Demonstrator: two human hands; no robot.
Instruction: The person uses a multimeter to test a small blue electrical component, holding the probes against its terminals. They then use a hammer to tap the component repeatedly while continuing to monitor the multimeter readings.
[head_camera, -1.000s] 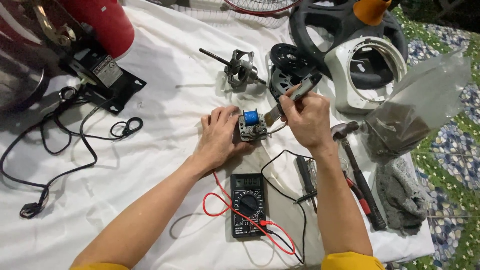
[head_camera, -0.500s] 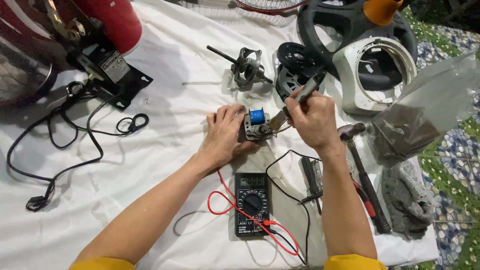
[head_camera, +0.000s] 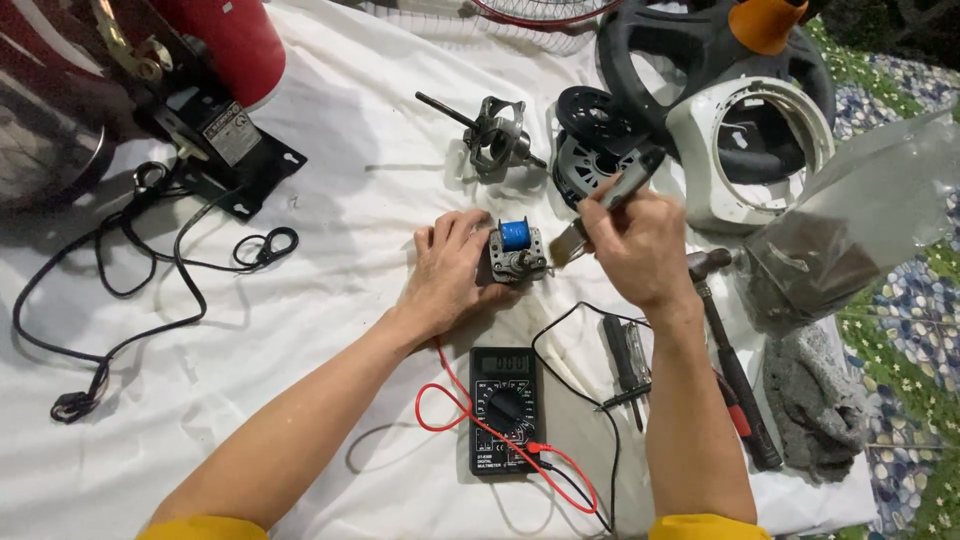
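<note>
From the head camera, the left hand (head_camera: 452, 275) clasps a small grey metal motor (head_camera: 518, 252) with a blue coil on top, resting on the white cloth (head_camera: 350, 200) above the black multimeter (head_camera: 506, 408), while the right hand (head_camera: 637, 240) grips a paintbrush (head_camera: 600, 210) whose bristles touch the motor's right side.

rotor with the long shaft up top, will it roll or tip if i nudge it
The rotor lies on its side on the cloth, so it probably can't tip. Its cage looks blocky, so it would likely pivot rather than roll. All metal, probably heavy for its size.
</note>
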